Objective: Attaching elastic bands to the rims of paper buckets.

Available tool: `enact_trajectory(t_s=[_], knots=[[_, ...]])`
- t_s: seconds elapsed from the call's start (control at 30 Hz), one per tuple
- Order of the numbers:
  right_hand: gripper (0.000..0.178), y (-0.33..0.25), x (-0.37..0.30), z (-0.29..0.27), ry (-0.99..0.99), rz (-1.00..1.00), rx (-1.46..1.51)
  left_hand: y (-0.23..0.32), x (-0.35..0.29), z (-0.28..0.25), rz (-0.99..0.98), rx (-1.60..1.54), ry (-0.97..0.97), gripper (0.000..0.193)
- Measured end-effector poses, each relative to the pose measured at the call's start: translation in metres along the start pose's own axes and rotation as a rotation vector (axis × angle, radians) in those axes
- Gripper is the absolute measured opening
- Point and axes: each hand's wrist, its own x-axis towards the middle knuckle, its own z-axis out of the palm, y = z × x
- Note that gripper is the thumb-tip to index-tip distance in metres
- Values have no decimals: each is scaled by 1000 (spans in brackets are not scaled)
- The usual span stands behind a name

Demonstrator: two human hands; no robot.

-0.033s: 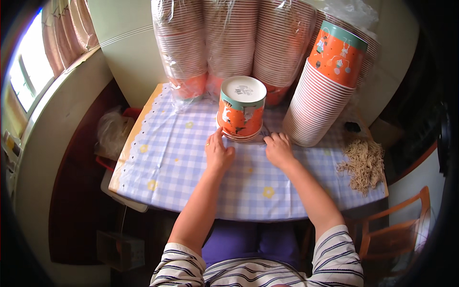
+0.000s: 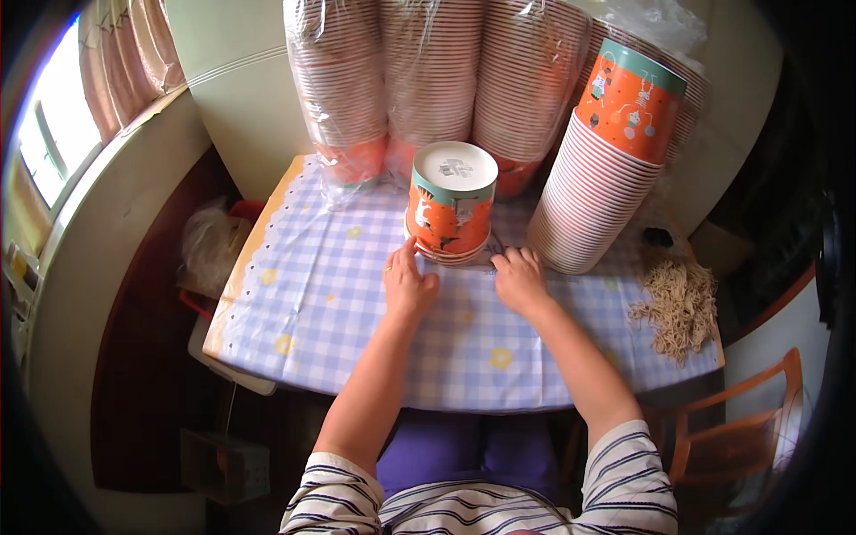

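Note:
A short stack of orange paper tubs (image 2: 450, 218) with green bands stands upside down, white base up, on the checked tablecloth (image 2: 383, 343). At the stack's lower left rim, my left hand (image 2: 410, 283) rests with its index finger stretched against the rim and its thumb apart. My right hand (image 2: 521, 276) lies just right of the same rim, fingers curled and pressed together. What is in them, if anything, is too small to make out. Between the right fingertips and the rim shows a thin, see-through piece with dark marks, perhaps plastic film.
A tall stack of upturned tubs (image 2: 593, 196) leans at the right. Several plastic-wrapped tub stacks (image 2: 431, 80) line the back. A heap of beige strings (image 2: 678, 303) lies at the table's right edge. A wooden chair (image 2: 736, 428) stands at lower right.

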Motion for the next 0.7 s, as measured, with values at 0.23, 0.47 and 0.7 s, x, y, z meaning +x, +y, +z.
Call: enact_trajectory(t_s=[0.23, 0.47, 0.7], knots=[[18, -13, 1, -3, 31, 10, 126, 1, 0, -1, 3, 0, -7, 66], [12, -15, 3, -19, 110, 60, 182, 6, 0, -5, -24, 37, -37, 67], [23, -17, 36, -70, 370, 60, 342, 6, 0, -6, -28, 25, -35, 67]])
